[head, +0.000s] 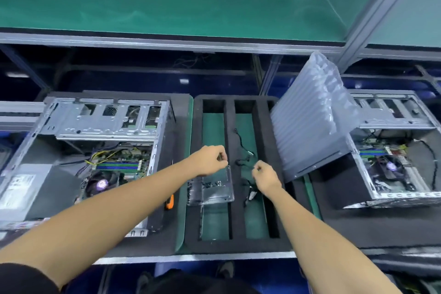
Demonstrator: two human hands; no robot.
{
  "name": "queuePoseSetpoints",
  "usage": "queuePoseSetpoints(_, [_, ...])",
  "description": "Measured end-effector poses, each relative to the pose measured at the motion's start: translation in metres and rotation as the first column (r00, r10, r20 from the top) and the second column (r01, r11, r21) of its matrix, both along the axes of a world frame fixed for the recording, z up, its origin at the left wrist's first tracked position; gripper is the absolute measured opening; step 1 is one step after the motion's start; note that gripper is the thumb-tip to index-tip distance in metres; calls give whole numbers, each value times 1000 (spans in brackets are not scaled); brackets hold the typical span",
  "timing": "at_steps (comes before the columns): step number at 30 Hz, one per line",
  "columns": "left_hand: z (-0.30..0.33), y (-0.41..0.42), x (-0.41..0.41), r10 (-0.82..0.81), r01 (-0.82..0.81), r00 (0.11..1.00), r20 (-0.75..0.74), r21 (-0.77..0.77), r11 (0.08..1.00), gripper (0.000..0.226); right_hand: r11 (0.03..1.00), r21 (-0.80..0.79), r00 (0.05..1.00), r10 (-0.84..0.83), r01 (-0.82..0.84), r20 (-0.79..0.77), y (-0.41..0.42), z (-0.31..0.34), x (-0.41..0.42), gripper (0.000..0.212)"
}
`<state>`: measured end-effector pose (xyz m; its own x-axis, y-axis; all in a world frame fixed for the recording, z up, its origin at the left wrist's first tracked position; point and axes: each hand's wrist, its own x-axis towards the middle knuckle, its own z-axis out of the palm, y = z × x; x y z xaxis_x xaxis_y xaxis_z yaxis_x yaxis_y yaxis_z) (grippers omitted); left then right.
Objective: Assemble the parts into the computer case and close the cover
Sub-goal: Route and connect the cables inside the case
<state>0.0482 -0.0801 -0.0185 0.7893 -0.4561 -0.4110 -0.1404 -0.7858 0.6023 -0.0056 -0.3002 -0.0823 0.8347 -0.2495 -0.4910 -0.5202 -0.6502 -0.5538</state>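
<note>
An open computer case (100, 126) lies on its side at the left, its motherboard and fan showing. A black foam tray (236, 243) with long slots sits in the middle. In its left slot lies a clear plastic part (212, 188). A thin black cable (245, 155) runs down the middle slot. My left hand (211, 160) is curled above the clear part's top edge and pinches something small that I cannot make out. My right hand (263, 174) pinches the black cable in the middle slot.
A second open case (396, 150) lies at the right, with an air-cushion sheet (310, 122) leaning on it. An orange-handled tool (170, 203) lies beside the left case. A green shelf (167, 2) hangs overhead. The bench edge (191, 258) runs close to my body.
</note>
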Motion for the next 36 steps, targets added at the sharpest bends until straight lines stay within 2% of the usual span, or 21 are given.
queuePoseSetpoints(3, [-6,-5,-6,20,-20,1000,-24,-3,1000,12,981,172,983,-117,93,139,-13,9,14,24])
queuePoseSetpoints(8, [-5,-12,-9,74,-76,995,-74,-16,997,13,869,472,917,-297,146,265,-21,47,39,23])
queuePoseSetpoints(10, [-4,-15,-9,127,-134,981,-146,-39,990,29,825,545,905,-335,147,263,-21,64,47,27])
queuePoseSetpoints(13, [6,-26,-15,176,-239,940,-292,-196,951,71,778,610,881,-383,146,277,-17,89,59,29])
queuePoseSetpoints(15, [17,-37,-19,130,-199,956,-261,-257,946,91,747,650,867,-409,141,283,-12,106,65,29])
queuePoseSetpoints(17, [28,-48,-20,99,-159,968,-230,-260,952,86,731,672,858,-417,120,300,-6,120,67,28])
queuePoseSetpoints(20, [40,-57,-21,74,-141,972,-222,-307,941,48,698,710,845,-431,89,317,0,136,68,29])
queuePoseSetpoints(22, [48,-58,-21,86,-192,955,-282,-374,907,31,672,737,835,-446,75,321,2,147,68,28])
queuePoseSetpoints(24, [56,-54,-21,140,-307,919,-369,-446,841,32,632,774,827,-459,46,325,4,158,68,24])
queuePoseSetpoints(28, [73,-37,-23,261,-583,788,-558,-540,606,32,541,841,824,-460,-35,330,17,176,65,22])
queuePoseSetpoints(31, [85,-13,-28,305,-664,742,-598,-593,455,31,526,846,858,-394,-83,329,40,183,62,23])
queuePoseSetpoints(33, [95,7,-30,327,-706,708,-626,-613,354,31,511,843,868,-329,-168,373,60,185,61,15])
queuePoseSetpoints(36, [108,45,-30,358,-717,693,-625,-647,259,26,531,808,868,-243,-255,433,94,189,63,15])
